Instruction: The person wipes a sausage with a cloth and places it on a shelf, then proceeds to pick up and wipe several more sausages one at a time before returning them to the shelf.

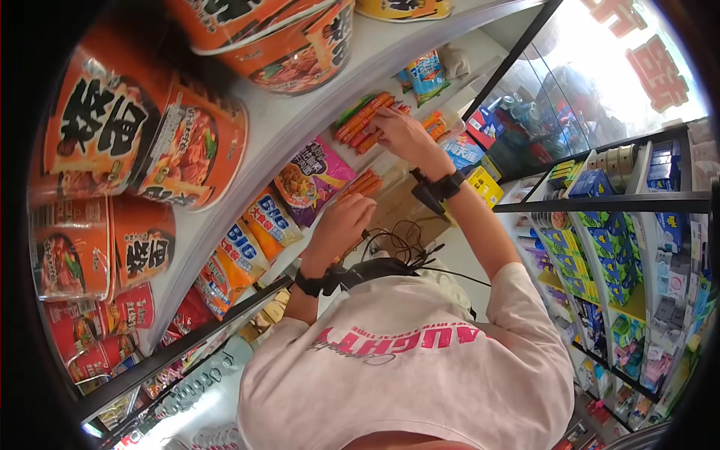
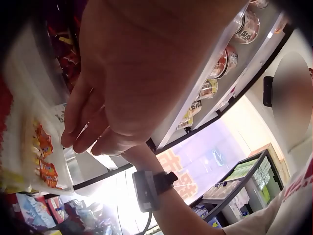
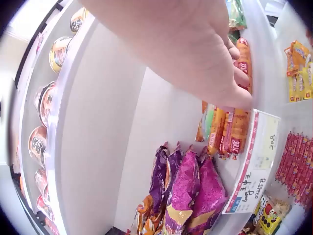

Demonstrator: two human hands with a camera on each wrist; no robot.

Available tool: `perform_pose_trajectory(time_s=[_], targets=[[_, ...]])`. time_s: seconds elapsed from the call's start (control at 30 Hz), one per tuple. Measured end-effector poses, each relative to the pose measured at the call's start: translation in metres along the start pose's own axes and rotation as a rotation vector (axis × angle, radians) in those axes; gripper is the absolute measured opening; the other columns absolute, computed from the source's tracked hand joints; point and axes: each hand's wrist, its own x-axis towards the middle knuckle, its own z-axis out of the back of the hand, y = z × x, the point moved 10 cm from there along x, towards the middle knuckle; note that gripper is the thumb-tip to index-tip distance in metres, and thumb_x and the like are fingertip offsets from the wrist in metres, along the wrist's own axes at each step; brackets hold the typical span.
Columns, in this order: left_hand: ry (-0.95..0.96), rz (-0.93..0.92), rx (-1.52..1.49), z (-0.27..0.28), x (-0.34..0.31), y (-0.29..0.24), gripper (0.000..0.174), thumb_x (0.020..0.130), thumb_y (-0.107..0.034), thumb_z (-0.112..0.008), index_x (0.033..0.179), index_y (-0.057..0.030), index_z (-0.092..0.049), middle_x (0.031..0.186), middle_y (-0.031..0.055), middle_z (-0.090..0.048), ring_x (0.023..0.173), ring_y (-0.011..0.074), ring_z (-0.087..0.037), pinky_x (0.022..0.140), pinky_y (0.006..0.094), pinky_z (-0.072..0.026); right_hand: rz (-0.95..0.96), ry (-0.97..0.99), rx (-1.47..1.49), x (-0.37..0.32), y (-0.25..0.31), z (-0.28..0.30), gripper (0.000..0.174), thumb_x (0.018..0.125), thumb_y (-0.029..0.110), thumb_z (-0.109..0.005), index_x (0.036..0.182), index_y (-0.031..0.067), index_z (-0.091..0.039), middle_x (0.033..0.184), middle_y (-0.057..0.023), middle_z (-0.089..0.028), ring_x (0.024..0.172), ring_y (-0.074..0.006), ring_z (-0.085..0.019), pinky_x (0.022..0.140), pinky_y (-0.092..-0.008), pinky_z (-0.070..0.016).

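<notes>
My right hand (image 1: 401, 135) reaches up to a white shelf, its fingers curled over an orange sausage pack (image 1: 364, 120) in a row of such packs. From the right wrist, the right hand (image 3: 195, 44) covers the top of that sausage pack (image 3: 244, 54). My left hand (image 1: 341, 223) hovers lower, close to more orange packs (image 1: 364, 182) beside a purple snack bag (image 1: 311, 176). In the left wrist view the left hand (image 2: 98, 122) hangs with loosely bent fingers and holds nothing, next to a white packet (image 2: 41, 156).
Red cup noodles (image 1: 187, 146) fill the shelves to the left. Orange bags marked BIG (image 1: 240, 251) lie under the purple ones. A price tag (image 3: 254, 161) hangs on the shelf edge. Another rack with blue and green boxes (image 1: 600, 225) stands to the right.
</notes>
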Motion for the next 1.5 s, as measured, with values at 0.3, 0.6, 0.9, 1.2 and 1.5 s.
perform_pose_trajectory(time_s=[0.3,0.6,0.9,1.2,1.5], targets=[[-0.073,0.058,-0.013,0.017,-0.002,0.005,0.014,0.094,-0.009,-0.064,0.105,-0.0004,-0.066,0.099,0.0162,-0.066,0.093,0.0379,-0.064,0.079,0.0432,-0.0529,0.21,-0.07,-0.145,-0.008,0.019,0.013,0.03,0.084,0.011,-0.072,0.112,0.0062,-0.065,0.11,-0.0101,-0.063,0.109,-0.0332,-0.06,0.091,-0.0434,-0.05],[0.062,0.201,-0.126,-0.002,0.007,0.021,0.025,0.099,-0.017,-0.064,0.119,-0.0008,-0.064,0.108,0.0154,-0.066,0.094,0.0305,-0.067,0.081,0.0381,-0.0538,-0.222,-0.696,0.593,-0.081,0.016,0.102,0.064,0.091,0.001,-0.072,0.148,0.0071,-0.044,0.1,-0.006,-0.061,0.084,-0.0146,-0.059,0.077,-0.0292,-0.0512],[0.099,0.153,-0.318,-0.039,0.022,0.011,0.055,0.098,-0.018,-0.068,0.147,-0.0032,-0.046,0.135,0.0175,-0.061,0.108,0.0272,-0.068,0.091,0.0339,-0.0533,-0.645,-0.634,1.011,-0.17,-0.033,0.012,0.05,0.093,0.003,-0.073,0.132,0.0048,-0.042,0.093,-0.0088,-0.069,0.083,-0.0161,-0.072,0.073,-0.0272,-0.0569],[0.126,0.156,-0.234,-0.069,0.03,0.038,0.042,0.093,-0.015,-0.072,0.13,-0.0019,-0.057,0.105,0.0229,-0.071,0.097,0.0375,-0.071,0.082,0.0423,-0.0551,-0.757,-0.639,1.164,-0.196,-0.05,-0.034,0.032,0.101,0.016,-0.066,0.121,0.001,-0.046,0.093,-0.0128,-0.072,0.083,-0.0182,-0.073,0.07,-0.0287,-0.0575],[0.127,0.204,-0.191,-0.121,0.004,0.128,0.03,0.087,-0.007,-0.076,0.113,0.0022,-0.065,0.101,0.018,-0.069,0.093,0.0316,-0.071,0.08,0.0379,-0.056,-0.827,-0.454,0.691,-0.203,-0.082,-0.108,0.039,0.089,0.02,-0.08,0.111,0.0007,-0.055,0.088,-0.0111,-0.071,0.081,-0.0162,-0.071,0.072,-0.0314,-0.0568]])
